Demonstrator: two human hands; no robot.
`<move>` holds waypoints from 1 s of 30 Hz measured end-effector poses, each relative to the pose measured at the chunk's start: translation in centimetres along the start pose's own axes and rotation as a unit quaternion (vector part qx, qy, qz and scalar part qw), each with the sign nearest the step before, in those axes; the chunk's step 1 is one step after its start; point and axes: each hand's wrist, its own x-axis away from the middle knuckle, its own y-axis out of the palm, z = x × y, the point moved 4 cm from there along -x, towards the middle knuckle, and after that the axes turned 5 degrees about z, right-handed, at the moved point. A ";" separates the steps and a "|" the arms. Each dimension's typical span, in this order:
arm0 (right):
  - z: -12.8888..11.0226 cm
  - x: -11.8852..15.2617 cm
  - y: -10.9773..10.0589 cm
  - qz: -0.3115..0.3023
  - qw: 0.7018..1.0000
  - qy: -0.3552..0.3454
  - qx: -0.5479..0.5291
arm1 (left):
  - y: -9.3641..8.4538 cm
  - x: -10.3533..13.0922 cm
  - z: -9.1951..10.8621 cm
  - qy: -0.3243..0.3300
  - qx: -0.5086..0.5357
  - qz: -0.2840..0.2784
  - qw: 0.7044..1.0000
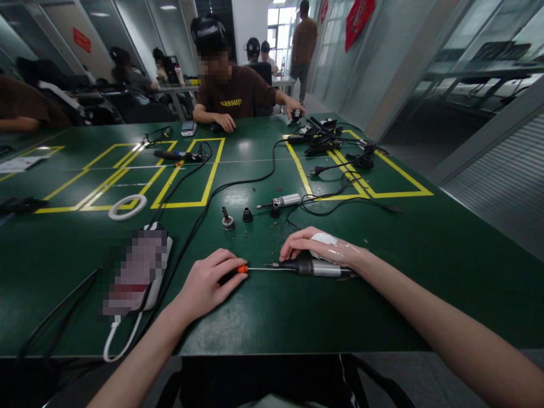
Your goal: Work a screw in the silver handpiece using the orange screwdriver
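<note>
My left hand (pixel 211 281) is closed around a screwdriver with an orange-ended handle (pixel 242 269). Its thin metal shaft points right, along the front of a pen-shaped power tool. That power tool (pixel 325 267), with a black nose and a silver barrel, lies on the green table. Just behind it is my right hand (pixel 317 242), its fingers loosely bent and their tips close to the black nose. A white patch under clear tape covers part of this hand. My right wrist is over the tool's rear end. Whether the hidden fingers touch the tool cannot be seen.
Beyond my hands lie a second silver-barrelled tool (pixel 289 200), a dark cone-shaped cap (pixel 247 215), a round metal part (pixel 228 223) and small screws. A phone (pixel 138 272) and tape roll (pixel 127 207) are at left. Cables (pixel 323 136) pile at back right near a seated person (pixel 232 90).
</note>
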 end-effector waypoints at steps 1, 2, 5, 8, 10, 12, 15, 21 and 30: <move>0.0 0.0 0.0 0.000 1.000 -0.001 0.001 | 0.0 0.0 0.0 0.001 -0.001 0.000 1.000; 0.1 0.0 0.0 0.000 1.000 -0.002 0.003 | 0.0 0.0 0.0 0.000 -0.003 -0.003 1.000; 0.1 0.0 -0.1 0.001 1.000 0.000 0.004 | 0.1 0.0 0.0 -0.008 0.001 -0.014 1.000; 0.1 0.0 -0.1 0.002 1.000 0.003 0.001 | 0.1 0.0 0.1 -0.015 0.009 -0.014 1.000; 0.0 0.1 -0.1 0.006 1.000 0.003 0.001 | 0.1 0.0 0.1 -0.020 0.013 -0.009 1.000; 0.0 0.1 -0.1 0.008 1.000 0.004 0.001 | 0.1 0.0 0.1 -0.027 0.018 -0.007 0.999; 0.0 0.0 0.0 0.007 1.000 0.004 0.000 | 0.1 0.0 0.1 -0.030 0.017 -0.014 0.999; 0.0 0.1 0.0 0.005 1.000 0.007 -0.007 | 0.0 0.0 0.0 -0.016 0.010 -0.009 1.000; 0.0 0.0 0.1 0.000 1.000 0.005 -0.004 | 0.3 -0.1 -0.1 -0.008 -0.021 -0.009 1.000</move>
